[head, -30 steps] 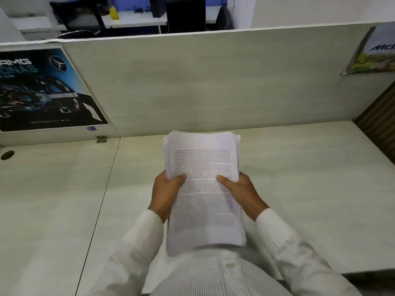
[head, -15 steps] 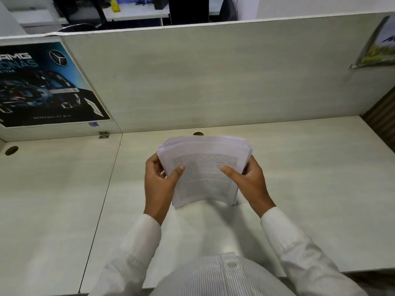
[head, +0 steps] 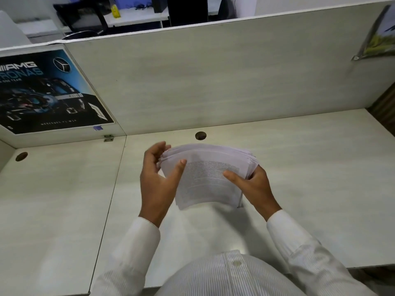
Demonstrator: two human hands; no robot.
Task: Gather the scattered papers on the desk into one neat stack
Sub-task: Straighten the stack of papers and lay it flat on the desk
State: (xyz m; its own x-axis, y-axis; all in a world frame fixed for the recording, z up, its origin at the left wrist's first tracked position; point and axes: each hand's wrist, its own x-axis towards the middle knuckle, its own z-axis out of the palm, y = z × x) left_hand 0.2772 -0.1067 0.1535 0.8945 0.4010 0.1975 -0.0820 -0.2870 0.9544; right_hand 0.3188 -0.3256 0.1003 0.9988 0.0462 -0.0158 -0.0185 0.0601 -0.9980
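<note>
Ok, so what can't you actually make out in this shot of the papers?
All in the head view:
- Print on the paper stack: too small and soft to read.
- Fingers of the right hand: hidden behind the stack; only the thumb shows.
- Whether the left hand grips the stack or just touches its edge: unclear.
- Whether the stack's lower edge touches the desk: unclear.
- The picture at top right: blurred, cut off by the frame edge.

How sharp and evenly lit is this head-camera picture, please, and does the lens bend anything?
Head view: soft, even light with no harsh glare; only a faint shadow on the desk below the paper stack, whose print is too soft to read; the right-hand poster is smeared; the partition corners splay outward, a wide-angle effect.
</note>
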